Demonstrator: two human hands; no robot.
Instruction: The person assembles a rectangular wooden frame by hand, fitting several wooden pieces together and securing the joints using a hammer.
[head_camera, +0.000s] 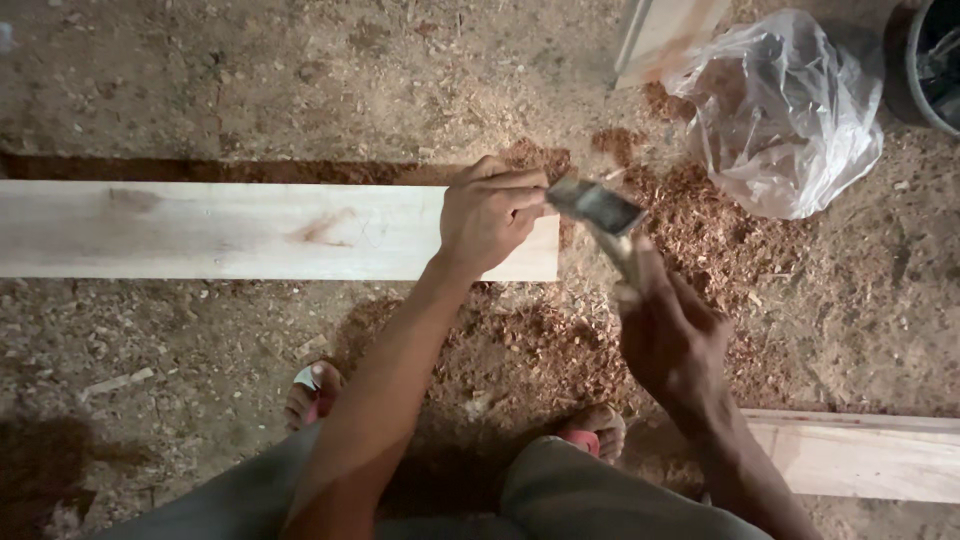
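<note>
**Hands working a small tool at the end of a pale plank**

Sawdust and reddish wood shavings are covering the dirt floor (200, 90), and the person is squatting over it, knees and two sandalled feet (312, 392) showing at the bottom of the view. Lying flat across the floor is a long pale wooden plank (230, 230), its right end sitting just in front of the person, probably so that end stays within easy reach. The left hand (490, 215) is resting on that end, fingers curled and pressed together, pinching the tip of a small flat grey metal tool (598, 207) and seemingly steadying it against the board. The right hand (668, 335) is wrapping around the tool's lower part, its grip closed, holding it angled up toward the plank's end. Near the tool, to the upper right, a crumpled clear plastic bag (785, 110) is lying among the shavings. A second pale board (860, 455) is lying at lower right, well apart from the first.
</note>
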